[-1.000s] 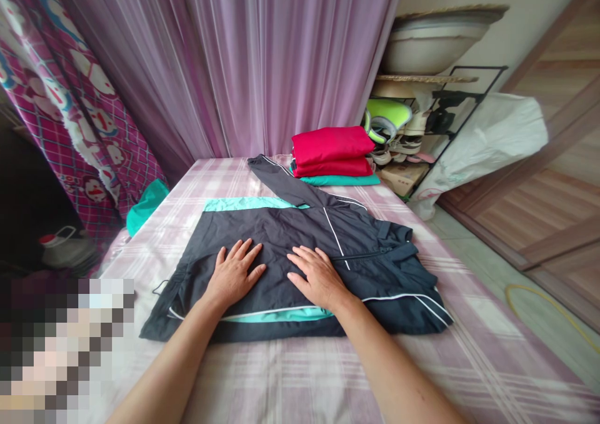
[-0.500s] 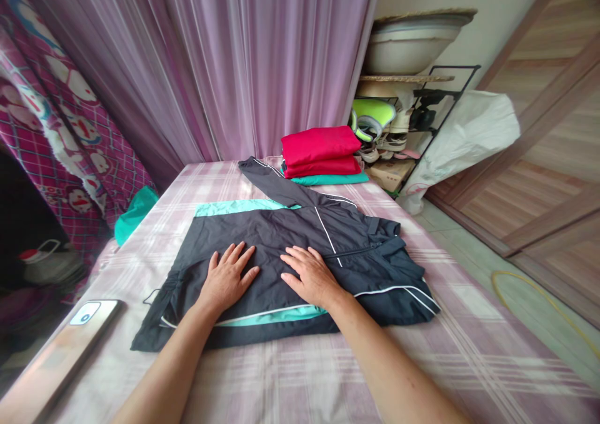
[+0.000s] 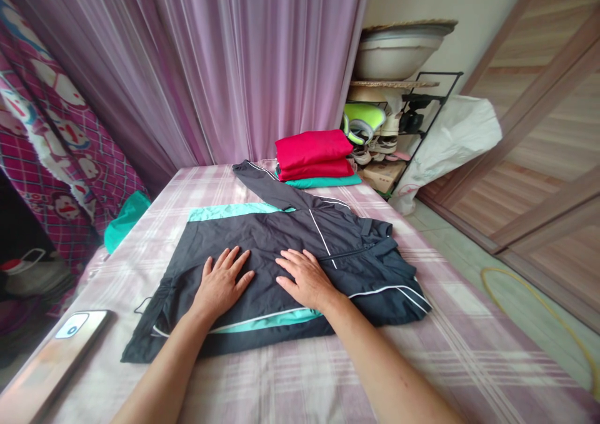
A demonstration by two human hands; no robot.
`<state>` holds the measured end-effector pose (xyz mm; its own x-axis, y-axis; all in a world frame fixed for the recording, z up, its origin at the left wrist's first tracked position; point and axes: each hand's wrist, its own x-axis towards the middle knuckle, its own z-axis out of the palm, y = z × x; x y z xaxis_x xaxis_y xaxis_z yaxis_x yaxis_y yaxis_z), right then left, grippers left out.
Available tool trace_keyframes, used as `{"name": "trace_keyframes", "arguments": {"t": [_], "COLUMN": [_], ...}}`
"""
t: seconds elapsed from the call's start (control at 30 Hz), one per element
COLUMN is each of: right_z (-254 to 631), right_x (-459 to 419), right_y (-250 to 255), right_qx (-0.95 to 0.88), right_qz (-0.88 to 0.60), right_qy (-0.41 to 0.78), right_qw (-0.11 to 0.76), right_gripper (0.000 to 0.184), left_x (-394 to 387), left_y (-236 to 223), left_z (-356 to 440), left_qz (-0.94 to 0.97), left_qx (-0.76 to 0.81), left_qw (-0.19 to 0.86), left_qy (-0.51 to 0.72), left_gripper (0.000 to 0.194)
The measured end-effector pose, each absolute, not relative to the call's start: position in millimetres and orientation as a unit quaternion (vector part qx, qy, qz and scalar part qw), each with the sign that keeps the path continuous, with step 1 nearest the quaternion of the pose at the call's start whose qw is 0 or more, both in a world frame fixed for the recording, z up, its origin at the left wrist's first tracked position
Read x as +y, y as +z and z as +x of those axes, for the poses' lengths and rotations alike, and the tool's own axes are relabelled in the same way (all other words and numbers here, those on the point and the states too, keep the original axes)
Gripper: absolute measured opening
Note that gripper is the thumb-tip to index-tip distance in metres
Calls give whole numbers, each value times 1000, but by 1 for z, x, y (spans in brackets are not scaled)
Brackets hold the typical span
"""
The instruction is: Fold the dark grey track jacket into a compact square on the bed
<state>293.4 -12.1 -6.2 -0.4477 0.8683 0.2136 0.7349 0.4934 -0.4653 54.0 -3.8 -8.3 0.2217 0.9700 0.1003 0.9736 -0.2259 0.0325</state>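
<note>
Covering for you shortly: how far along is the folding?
Done: a folded red-and-teal clothing stack at the far end of the plaid bedsheet. In hand: left hand and right hand rest flat on a navy-and-teal track jacket. Remaining: its sleeve lies outstretched; a teal cloth sits bunched.

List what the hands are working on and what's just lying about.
Being handled: left hand, right hand, both flat on a navy-and-teal jacket.
Lying about: stacked red and teal clothes, phone, teal cloth, shoe rack.
</note>
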Motion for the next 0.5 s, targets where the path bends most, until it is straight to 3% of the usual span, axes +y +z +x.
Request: {"name": "trace_keyframes", "arguments": {"t": [0.13,0.23,0.37,0.5], "right_z": [307,349,426,471], "right_x": [3,41,111,162], "right_y": [5,25,47,46], "right_qx": [-800,-733,-614,-608], "right_qz": [-500,-601,-770,-785], "right_qy": [173,127,42,100], "right_qw": [284,293,171,65], "right_gripper": [33,32,36,31], "left_x": [-5,-5,-4,-4], "left_y": [-7,-7,-11,-17], "left_z": [54,53,52,49], "left_qz": [-784,-785,-786,-789], "left_qx": [-618,-616,-615,-609], "left_qw": [16,16,18,30], "left_qy": [-51,-53,-59,-75], "left_gripper": [54,54,55,55]}}
